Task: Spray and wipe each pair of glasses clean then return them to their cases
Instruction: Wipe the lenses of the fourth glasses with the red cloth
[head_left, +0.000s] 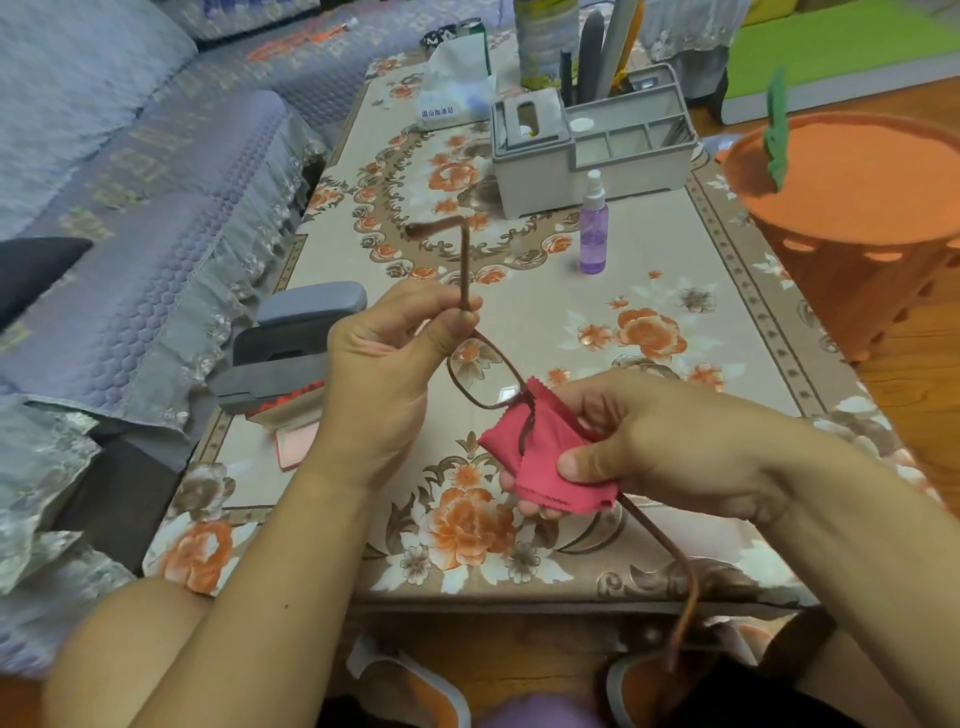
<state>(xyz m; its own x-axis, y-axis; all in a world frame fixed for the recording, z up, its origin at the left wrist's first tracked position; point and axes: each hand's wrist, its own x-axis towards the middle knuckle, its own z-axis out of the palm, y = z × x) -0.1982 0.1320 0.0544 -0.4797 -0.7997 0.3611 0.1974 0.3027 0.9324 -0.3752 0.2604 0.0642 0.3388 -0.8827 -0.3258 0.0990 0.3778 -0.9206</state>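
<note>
The left hand (384, 374) holds a pair of brown glasses (483, 371) up above the near part of the tabletop (675, 249). Its thumb and fingers pinch the frame at the corner where one arm of the glasses folds out. That arm sticks up and bends at the top.

The right hand (670, 441) holds a pink cloth (540, 457). The cloth is folded over the other lens, and the thumb and fingers squeeze it from both sides. The second arm of the glasses pokes out under this hand and hangs down past the near edge of the tabletop.

A small purple spray bottle (593, 223) stands upright near the middle of the tabletop. Behind it sits a grey organizer box (592, 150). Open grey glasses cases (296, 338) lie at the left edge. An orange basket (852, 208) stands by the right edge.
</note>
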